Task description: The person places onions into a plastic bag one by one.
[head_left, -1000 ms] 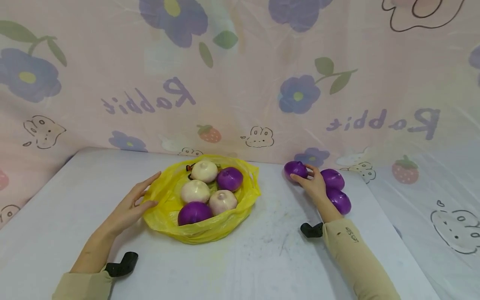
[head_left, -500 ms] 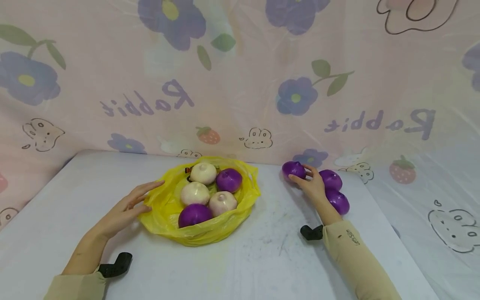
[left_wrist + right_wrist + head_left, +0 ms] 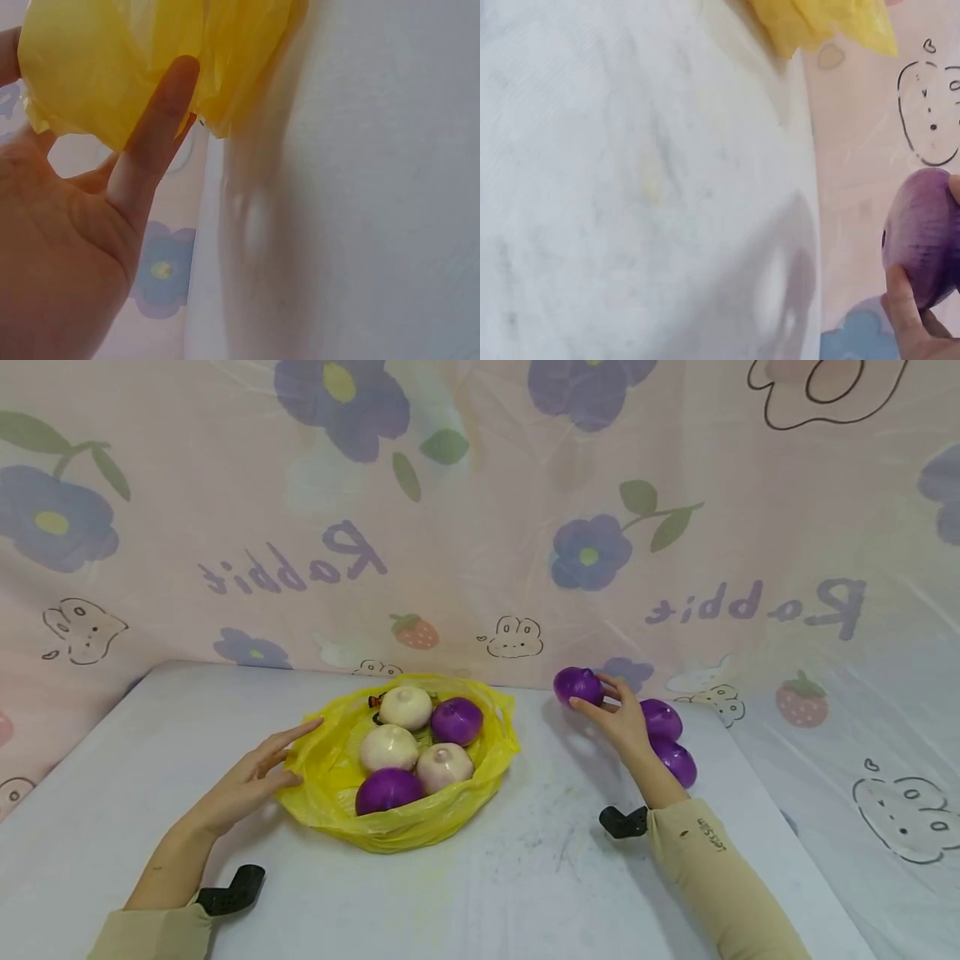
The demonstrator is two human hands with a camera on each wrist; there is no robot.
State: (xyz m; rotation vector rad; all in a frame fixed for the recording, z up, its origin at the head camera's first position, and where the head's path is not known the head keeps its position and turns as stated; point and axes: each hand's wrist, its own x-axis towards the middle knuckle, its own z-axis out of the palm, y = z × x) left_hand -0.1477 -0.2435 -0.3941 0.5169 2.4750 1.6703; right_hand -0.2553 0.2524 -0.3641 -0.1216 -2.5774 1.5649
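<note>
My right hand [image 3: 621, 717] grips a purple onion [image 3: 577, 686] between thumb and fingers, raised over the far right of the table. The right wrist view shows this onion [image 3: 921, 232] at its right edge. Two more purple onions [image 3: 662, 721] lie just behind that hand and wrist, partly covered by them. An open yellow plastic bag [image 3: 337, 822] sits left of centre, holding purple onions [image 3: 390, 790] and pale ones [image 3: 389, 748]. My left hand [image 3: 238, 789] is at the bag's left side, its fingers spread and lightly bent against the plastic, as the left wrist view also shows.
The white table [image 3: 525, 877] ends at a hanging cloth [image 3: 465, 527] printed with flowers and rabbits. Inside the bag, a small dark and red item [image 3: 374, 702] shows beside a pale onion. Black camera mounts [image 3: 234, 890] stick out from both wrists.
My right hand has lifted the purple onion off the table and moved it slightly left. The left hand has drawn back a little to the left at the bag's side.
</note>
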